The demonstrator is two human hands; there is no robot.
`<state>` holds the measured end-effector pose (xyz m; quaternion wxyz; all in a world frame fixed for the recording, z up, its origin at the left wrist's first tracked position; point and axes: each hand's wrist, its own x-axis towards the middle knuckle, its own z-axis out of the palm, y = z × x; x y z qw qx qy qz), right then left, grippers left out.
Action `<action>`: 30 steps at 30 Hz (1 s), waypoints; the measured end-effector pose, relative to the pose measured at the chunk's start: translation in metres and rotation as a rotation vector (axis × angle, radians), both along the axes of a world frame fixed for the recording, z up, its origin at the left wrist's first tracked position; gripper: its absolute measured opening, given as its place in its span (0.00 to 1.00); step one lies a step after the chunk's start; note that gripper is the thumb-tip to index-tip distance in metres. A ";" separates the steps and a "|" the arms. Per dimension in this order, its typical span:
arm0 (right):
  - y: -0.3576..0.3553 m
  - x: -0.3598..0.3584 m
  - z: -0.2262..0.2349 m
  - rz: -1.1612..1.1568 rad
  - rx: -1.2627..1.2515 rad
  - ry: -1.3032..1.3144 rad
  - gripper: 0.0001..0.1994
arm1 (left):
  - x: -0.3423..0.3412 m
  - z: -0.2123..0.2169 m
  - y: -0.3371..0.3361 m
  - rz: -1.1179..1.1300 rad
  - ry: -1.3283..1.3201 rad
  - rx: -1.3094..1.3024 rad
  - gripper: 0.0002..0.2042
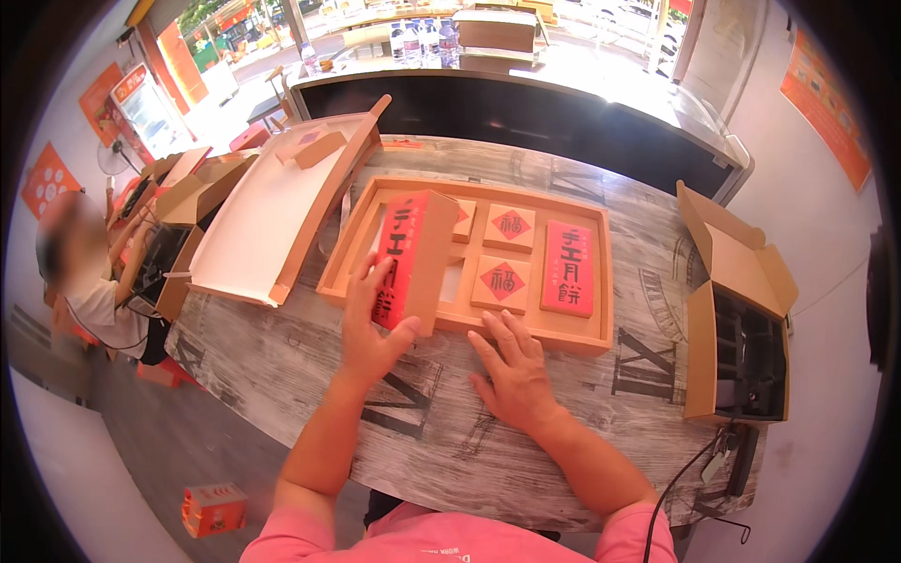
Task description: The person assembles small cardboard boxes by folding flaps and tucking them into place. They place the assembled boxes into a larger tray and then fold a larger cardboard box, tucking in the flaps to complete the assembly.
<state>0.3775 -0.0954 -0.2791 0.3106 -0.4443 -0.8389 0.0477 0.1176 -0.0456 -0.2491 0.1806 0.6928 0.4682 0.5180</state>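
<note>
My left hand point(369, 328) grips a tall red and tan box point(413, 258), held upright and tilted over the left part of a shallow cardboard tray point(582, 338). My right hand point(514, 366) rests flat on the table with fingers spread, fingertips touching the tray's near wall. Inside the tray lie two small square tan boxes point(503, 281) with red diamond labels and a long red box point(569, 268) at the right. A third small box is partly hidden behind the held one.
The tray's lid point(272, 211) leans open-side-up at the left. An open cardboard carton point(737, 319) stands at the table's right edge, more open cartons point(178, 235) at far left beside a seated person. A small orange box point(214, 509) lies on the floor. A dark counter runs behind.
</note>
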 end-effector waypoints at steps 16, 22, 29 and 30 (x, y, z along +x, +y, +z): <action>0.003 0.003 -0.007 -0.005 0.032 0.033 0.26 | -0.048 0.024 0.090 0.260 0.629 -0.246 0.33; 0.004 0.003 -0.009 -0.001 0.044 0.048 0.25 | -0.049 0.012 0.104 0.256 0.671 -0.215 0.32; 0.003 0.004 -0.010 -0.008 0.041 0.044 0.24 | -0.040 0.008 0.109 0.273 0.738 -0.316 0.36; 0.003 0.003 -0.010 -0.006 0.040 0.045 0.23 | -0.043 0.002 0.111 0.271 0.732 -0.311 0.37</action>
